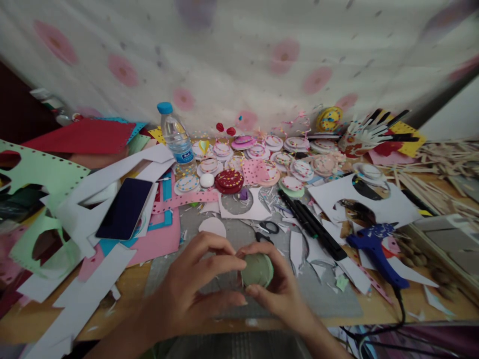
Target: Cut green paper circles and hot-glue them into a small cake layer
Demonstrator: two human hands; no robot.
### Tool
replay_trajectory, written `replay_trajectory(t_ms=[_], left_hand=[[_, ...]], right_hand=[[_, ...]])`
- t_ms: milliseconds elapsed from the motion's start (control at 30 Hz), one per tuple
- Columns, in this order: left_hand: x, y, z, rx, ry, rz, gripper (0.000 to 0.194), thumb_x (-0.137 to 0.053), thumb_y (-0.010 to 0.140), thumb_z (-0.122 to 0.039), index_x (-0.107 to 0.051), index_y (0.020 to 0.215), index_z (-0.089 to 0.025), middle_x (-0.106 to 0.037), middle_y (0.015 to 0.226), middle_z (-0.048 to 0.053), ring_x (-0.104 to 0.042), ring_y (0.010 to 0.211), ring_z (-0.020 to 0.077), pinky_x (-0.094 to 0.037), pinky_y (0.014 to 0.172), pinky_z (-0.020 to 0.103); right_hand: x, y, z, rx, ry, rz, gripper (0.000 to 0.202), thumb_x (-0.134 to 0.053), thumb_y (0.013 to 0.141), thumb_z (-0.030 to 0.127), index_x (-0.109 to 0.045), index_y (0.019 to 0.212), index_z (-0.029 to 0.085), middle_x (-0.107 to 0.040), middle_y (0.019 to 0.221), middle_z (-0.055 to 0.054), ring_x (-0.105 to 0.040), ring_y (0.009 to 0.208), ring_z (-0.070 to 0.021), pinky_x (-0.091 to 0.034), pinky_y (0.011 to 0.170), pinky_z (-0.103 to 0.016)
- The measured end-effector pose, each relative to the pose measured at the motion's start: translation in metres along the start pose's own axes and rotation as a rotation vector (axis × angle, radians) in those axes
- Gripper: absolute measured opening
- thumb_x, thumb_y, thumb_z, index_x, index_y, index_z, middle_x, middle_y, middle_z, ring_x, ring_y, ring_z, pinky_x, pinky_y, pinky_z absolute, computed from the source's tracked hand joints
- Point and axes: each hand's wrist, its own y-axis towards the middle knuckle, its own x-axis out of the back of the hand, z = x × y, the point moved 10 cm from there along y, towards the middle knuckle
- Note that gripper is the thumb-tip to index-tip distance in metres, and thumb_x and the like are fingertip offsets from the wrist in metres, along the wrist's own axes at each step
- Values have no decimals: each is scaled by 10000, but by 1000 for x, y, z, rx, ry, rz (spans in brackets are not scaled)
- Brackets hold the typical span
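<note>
My right hand (279, 281) curls its fingers and thumb around a small round pale green piece (258, 270), held above the grey cutting mat (329, 303). Just left of that piece is my left hand (209, 274), its thumb and fingers apart, with one fingertip at the green piece's left edge. Nothing can be made out clearly between the left fingers. A white paper disc (212, 227) lies on the mat behind my left hand, and black-handled scissors (267, 229) lie beyond the green piece.
Decorated paper discs (229, 181) crowd the back beside a water bottle (178, 137). A phone (125, 208) rests on paper sheets at left. Black pens (299, 212), a blue glue gun (377, 249) with its cable and wooden sticks (430, 174) are at right.
</note>
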Motion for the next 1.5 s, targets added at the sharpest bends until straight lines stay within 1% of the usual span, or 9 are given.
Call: replay_trajectory(t_ms=[133, 300, 533, 600, 700, 833, 1033, 1200, 1500], left_hand=[[3, 0, 0, 12, -49, -120, 205, -578, 919, -316, -609, 1073, -186, -553, 1017, 53, -564, 944, 142, -482, 819, 226], [-6, 0, -2, 15, -59, -134, 231, -578, 910, -239, -601, 1134, -189, -625, 1097, 100, -580, 1061, 207, -497, 915, 333], [0, -6, 3, 48, -61, -200, 109, -604, 879, -151, -653, 962, -204, -671, 1079, 92, -608, 1096, 224, -508, 937, 356], [-2, -6, 4, 28, -95, -150, 119, -620, 880, -182, -667, 987, -208, -680, 1068, 89, -611, 1093, 229, -507, 942, 368], [0, -5, 6, 29, -152, -113, 118, -625, 882, -196, -685, 982, -213, -687, 999, 80, -622, 1057, 225, -514, 918, 360], [3, -2, 12, 129, -238, -161, 109, -643, 851, -144, -702, 919, -206, -662, 894, 58, -642, 948, 200, -528, 848, 321], [-1, -2, 19, 289, -394, -263, 130, -643, 832, -107, -727, 832, -206, -666, 822, 43, -658, 936, 197, -550, 823, 299], [1, -6, 24, 366, -430, -343, 148, -650, 828, -117, -749, 787, -219, -680, 806, 29, -670, 938, 171, -561, 814, 238], [-18, -24, 40, 510, -564, -535, 140, -653, 859, -180, -749, 811, -269, -687, 887, 11, -652, 1037, 180, -567, 860, 258]], right_hand=[[-1, -3, -1, 11, 17, -43, 335, -730, 812, 302, -595, 1115, 348, -629, 1043, 2, -633, 782, -136, -527, 731, -244], [7, -5, 5, 93, -76, -173, 340, -727, 811, 308, -596, 1125, 316, -633, 995, -16, -638, 759, -154, -548, 688, -256], [15, -11, 24, 256, -281, -276, 349, -693, 835, 229, -558, 1148, 303, -612, 1232, -65, -573, 1158, -229, -521, 895, -335], [14, -11, 24, 254, -286, -253, 359, -693, 831, 207, -555, 1148, 304, -616, 1228, -66, -586, 1140, -228, -526, 883, -332], [13, -12, 24, 254, -266, -235, 380, -689, 825, 176, -551, 1153, 310, -618, 1192, -55, -656, 943, -192, -552, 789, -304], [12, -12, 27, 290, -295, -213, 421, -680, 811, 118, -538, 1158, 308, -588, 1192, -60, -652, 778, -154, -556, 701, -299], [12, -16, 40, 416, -485, -238, 451, -684, 781, 98, -517, 1158, 280, -631, 1088, -89, -599, 1059, -270, -530, 815, -413], [10, -18, 44, 440, -485, -258, 500, -670, 782, 62, -504, 1194, 290, -610, 1137, -92, -582, 1072, -253, -550, 747, -359], [10, -19, 39, 439, -489, -404, 468, -658, 799, 73, -520, 1189, 292, -599, 1135, -77, -573, 1104, -247, -495, 920, -431]])
